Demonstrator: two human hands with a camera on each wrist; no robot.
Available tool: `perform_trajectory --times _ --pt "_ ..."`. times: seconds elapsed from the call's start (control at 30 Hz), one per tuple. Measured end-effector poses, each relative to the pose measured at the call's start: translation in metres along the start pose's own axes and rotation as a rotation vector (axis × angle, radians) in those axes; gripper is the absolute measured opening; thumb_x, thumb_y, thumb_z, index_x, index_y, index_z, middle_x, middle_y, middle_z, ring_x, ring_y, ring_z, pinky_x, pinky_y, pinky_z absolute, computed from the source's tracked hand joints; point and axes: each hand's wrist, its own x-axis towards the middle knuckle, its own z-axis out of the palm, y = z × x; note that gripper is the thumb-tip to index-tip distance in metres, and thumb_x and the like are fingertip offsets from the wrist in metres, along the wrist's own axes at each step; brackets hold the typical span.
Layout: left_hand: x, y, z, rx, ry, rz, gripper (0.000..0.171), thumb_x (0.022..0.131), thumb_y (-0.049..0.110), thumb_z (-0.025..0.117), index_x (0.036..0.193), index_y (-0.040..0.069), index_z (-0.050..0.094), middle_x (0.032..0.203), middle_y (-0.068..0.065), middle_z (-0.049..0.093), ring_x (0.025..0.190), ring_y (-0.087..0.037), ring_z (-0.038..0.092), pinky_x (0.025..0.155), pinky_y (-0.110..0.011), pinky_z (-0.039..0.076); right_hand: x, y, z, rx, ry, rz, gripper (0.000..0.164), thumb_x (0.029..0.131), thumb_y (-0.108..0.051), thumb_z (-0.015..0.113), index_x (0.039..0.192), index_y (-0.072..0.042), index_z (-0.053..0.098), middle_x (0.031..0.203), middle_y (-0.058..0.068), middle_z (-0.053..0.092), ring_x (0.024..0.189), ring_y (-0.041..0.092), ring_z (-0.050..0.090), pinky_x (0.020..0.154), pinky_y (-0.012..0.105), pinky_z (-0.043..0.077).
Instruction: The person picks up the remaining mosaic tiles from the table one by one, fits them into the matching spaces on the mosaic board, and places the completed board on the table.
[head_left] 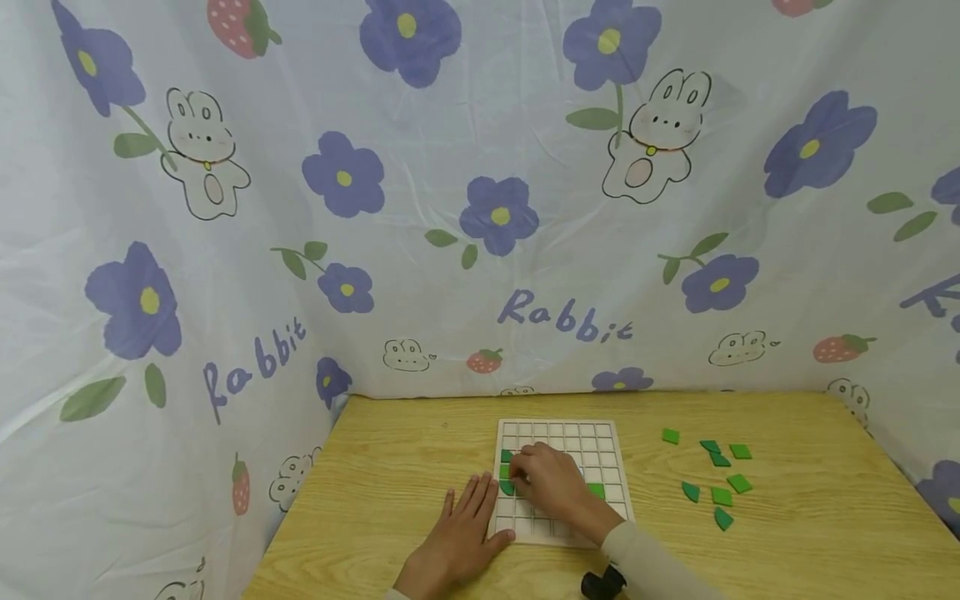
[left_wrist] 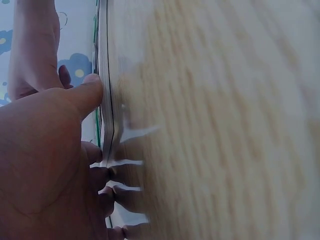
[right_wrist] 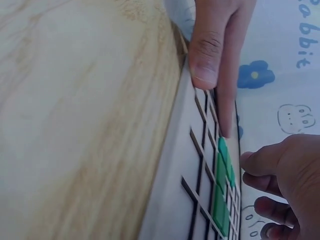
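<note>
A white grid board (head_left: 592, 431) lies on the table. My left hand (head_left: 468, 529) rests flat at its left edge with fingers straight; the thumb touches the near part of the board. Over the board's left side, my right hand (head_left: 551, 479) reaches down with bent fingers. Beside those fingertips sit a light green square tile (head_left: 505, 472) and a dark green curved tile (head_left: 507, 489) in the grid. In the right wrist view my right hand (right_wrist: 285, 175) has curled fingers close to green tiles (right_wrist: 220, 195); whether it pinches a tile is hidden.
Several loose light green square tiles (head_left: 722, 497) and dark green curved tiles (head_left: 691, 492) lie on the wooden table (head_left: 405, 442) to the board's right. Another light green tile (head_left: 596, 490) sits toward the board's right side. A patterned cloth (head_left: 420, 333) hangs behind the table.
</note>
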Motion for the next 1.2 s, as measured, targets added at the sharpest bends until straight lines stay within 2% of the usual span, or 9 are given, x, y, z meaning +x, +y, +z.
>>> perform_trajectory --times 0.23,0.47,0.73,1.1,1.2 --pt "0.0 -0.001 0.001 -0.006 0.006 0.004 0.087 0.109 0.063 0.047 0.171 0.008 0.022 0.18 -0.012 0.016 0.167 -0.035 0.015 0.129 -0.07 0.017 -0.003 0.004 -0.018 0.002 0.045 0.006 0.01 0.089 -0.016 0.088 0.087 -0.02 0.079 0.084 -0.009 0.071 0.078 0.007 0.063 0.064 0.022 0.054" --pt "0.0 -0.001 0.001 -0.017 0.007 -0.003 0.086 0.108 0.062 0.048 0.171 0.008 0.024 0.18 -0.012 0.016 0.167 -0.036 0.016 0.129 -0.07 0.016 -0.009 0.014 -0.034 0.017 0.062 0.045 0.015 0.088 -0.014 0.088 0.084 -0.022 0.077 0.081 -0.011 0.069 0.076 0.006 0.059 0.061 0.021 0.05" --pt "0.0 0.0 -0.001 -0.029 0.004 -0.006 0.086 0.108 0.061 0.049 0.171 0.008 0.024 0.18 -0.012 0.016 0.167 -0.035 0.015 0.13 -0.069 0.016 -0.017 0.026 -0.052 0.027 0.083 0.094 0.014 0.087 -0.012 0.088 0.086 -0.021 0.077 0.081 -0.011 0.068 0.077 0.007 0.063 0.063 0.023 0.051" --pt "-0.001 0.001 -0.002 -0.038 0.005 -0.001 0.085 0.109 0.06 0.05 0.171 0.008 0.024 0.18 -0.013 0.016 0.167 -0.036 0.015 0.129 -0.07 0.015 -0.025 0.057 -0.085 0.034 0.105 0.161 0.013 0.087 -0.01 0.087 0.089 -0.019 0.079 0.085 -0.008 0.071 0.079 0.015 0.068 0.062 0.025 0.051" --pt "-0.001 0.002 -0.003 -0.04 0.003 -0.001 0.085 0.109 0.059 0.05 0.171 0.007 0.024 0.18 -0.013 0.016 0.167 -0.036 0.015 0.129 -0.07 0.015 -0.028 0.067 -0.095 0.036 0.103 0.182 0.012 0.089 -0.011 0.087 0.091 -0.019 0.079 0.085 -0.007 0.071 0.076 0.013 0.067 0.061 0.025 0.05"
